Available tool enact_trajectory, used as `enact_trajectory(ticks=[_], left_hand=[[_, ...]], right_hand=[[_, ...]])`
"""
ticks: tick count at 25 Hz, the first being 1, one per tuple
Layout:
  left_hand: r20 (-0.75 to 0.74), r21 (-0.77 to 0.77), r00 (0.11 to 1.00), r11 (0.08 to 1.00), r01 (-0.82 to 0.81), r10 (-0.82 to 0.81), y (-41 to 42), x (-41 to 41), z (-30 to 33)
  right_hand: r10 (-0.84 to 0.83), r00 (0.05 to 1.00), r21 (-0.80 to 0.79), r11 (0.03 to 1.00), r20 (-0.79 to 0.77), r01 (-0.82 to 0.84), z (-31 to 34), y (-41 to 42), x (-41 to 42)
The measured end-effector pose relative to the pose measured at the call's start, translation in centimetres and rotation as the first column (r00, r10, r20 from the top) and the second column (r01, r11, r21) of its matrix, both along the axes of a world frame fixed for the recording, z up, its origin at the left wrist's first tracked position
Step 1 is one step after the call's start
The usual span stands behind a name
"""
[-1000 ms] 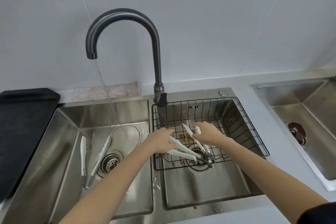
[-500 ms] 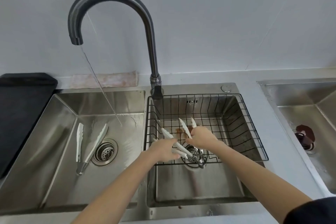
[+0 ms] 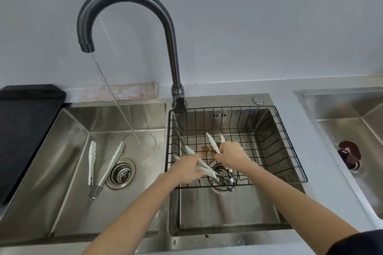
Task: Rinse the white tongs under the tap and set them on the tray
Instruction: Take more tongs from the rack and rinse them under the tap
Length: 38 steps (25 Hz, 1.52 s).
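Each hand [image 3: 184,168] [image 3: 232,154] grips white tongs [image 3: 213,145] over the wire basket [image 3: 290,151]; no writing legible.

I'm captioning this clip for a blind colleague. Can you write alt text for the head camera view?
Over a wire basket in the right sink basin, the left hand and right hand each grip white tongs. The tap runs into the left basin, where a third pair of tongs lies.

Two bare forearms enter from 6 o'clock, no watch-strap, ring or glove visible on them. Left hand [image 3: 183,170] and right hand [image 3: 233,154] both uncovered. Dark, near-black sleeve [image 3: 358,243] at 5 o'clock, covering right upper arm; plain fabric, no markings readable. Left arm bare to frame edge.
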State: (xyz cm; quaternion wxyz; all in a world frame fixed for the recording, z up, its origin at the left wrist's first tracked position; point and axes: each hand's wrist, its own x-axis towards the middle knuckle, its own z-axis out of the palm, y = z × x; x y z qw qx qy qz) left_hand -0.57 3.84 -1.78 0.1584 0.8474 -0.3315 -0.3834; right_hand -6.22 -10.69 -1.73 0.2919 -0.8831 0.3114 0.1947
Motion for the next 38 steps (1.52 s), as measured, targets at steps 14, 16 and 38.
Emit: enact_trajectory(ticks=[14,16,38], left_hand=[[0.239,-0.266,0.971,0.961,0.074,-0.008,0.6,-1.6,3.8],[0.276,-0.319,0.961,0.944,0.085,0.006,0.9,-1.5,4.3],[0.042,-0.637,0.752,0.598,-0.487,0.657,14.1,3.9,3.8]], right_hand=[[-0.031,0.976,-0.043,0.998,0.217,0.041,5.6,-0.6,-2.5],[-0.067,0.967,-0.009,0.997,0.246,0.072,6.1,-0.5,-2.8],[-0.185,0.914,0.206,0.972,0.362,0.115,5.1,15.4,4.7]])
